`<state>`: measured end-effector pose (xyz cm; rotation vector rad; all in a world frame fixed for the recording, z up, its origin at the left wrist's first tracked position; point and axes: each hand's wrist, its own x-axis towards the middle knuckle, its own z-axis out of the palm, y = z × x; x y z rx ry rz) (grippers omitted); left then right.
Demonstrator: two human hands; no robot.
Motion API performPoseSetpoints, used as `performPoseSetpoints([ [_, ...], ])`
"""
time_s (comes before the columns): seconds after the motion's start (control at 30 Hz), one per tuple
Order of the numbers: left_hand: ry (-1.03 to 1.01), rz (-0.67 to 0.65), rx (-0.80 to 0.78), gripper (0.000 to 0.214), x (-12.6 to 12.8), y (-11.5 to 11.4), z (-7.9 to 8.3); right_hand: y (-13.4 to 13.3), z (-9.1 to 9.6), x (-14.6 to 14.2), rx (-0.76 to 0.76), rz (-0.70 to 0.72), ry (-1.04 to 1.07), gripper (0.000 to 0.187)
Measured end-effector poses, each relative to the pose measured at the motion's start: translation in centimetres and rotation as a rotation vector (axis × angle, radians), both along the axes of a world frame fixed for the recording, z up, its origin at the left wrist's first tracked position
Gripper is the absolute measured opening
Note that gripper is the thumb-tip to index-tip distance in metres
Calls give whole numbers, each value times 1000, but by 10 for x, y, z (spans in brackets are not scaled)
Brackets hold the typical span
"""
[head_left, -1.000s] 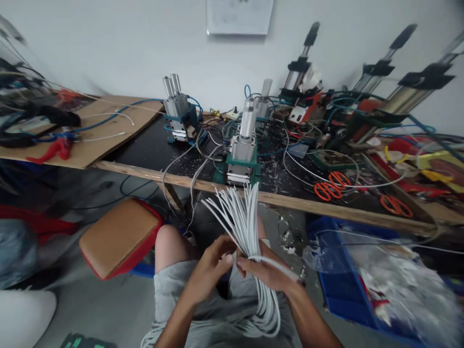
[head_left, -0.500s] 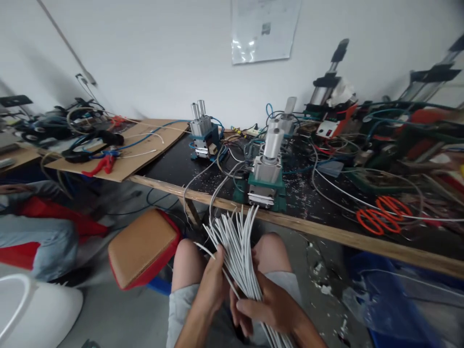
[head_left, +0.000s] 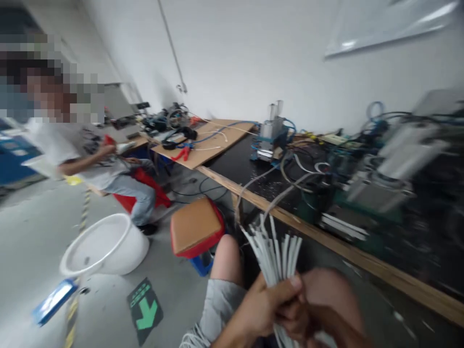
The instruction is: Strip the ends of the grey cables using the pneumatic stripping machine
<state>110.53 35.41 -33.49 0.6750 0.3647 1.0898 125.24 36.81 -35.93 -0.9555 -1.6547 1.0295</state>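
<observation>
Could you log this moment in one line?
left hand: gripping white cables | right hand: alongside, blurred | nearby: brown-topped stool

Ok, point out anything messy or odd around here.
The white wires have uneven tips, some poking past others. Pale scraps litter the floor by the bench, too blurred to identify.

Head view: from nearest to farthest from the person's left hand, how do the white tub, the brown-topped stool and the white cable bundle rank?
1. The white cable bundle: in the left hand's grasp.
2. The brown-topped stool: ahead and to the left, beside the bench.
3. The white tub: farther left, on the floor.
</observation>
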Motion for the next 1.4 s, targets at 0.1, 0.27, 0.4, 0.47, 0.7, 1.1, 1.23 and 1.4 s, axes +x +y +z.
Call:
performPoseSetpoints([
  [0.1,94,13,29,50,5,-17,-4,-8,25,24,-147,-5,26,49],
  [0.27,366,0,-38,63,13,-26,2,-1,72,16,39,-15,-38,25],
  [0.4,448,23,-76,65,16,-26,5,1,80,9,73,-9,-60,21],
  [0.47,379,1,-58,62,19,-24,1,-1,75,8,61,-13,-31,23],
  [0.7,96,277,-231,30,32,-14,4,-4,64,20,-137,-244,649,28],
  [1.1,370,359,-289,52,54,-23,43,-44,71,25,44,-266,-124,27],
  [1.23,417,401,-309,56,53,-22,46,-47,68,24,98,-256,-190,26],
  [1.4,402,379,-329,56,47,-23,44,-49,66,27,98,-213,-236,24],
])
